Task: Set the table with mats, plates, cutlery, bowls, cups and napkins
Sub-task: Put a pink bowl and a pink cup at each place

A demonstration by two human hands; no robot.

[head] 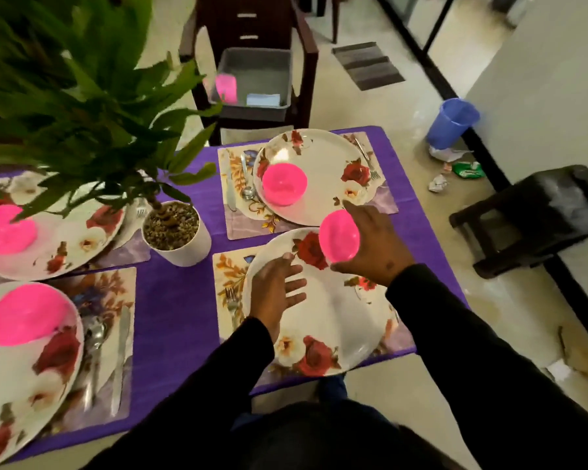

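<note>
The right hand (370, 247) is gripping a pink bowl (339, 236) from the side, holding it tilted above the far edge of the near plate (323, 313), while the left hand (277, 290) is lying flat, fingers spread, on that plate's left side. To my eye the bowl wants levelling, then lowering onto the plate's bare middle, matching the bowl (285, 184) sitting on the far plate (316, 174), with the left hand steadying the plate.
</note>
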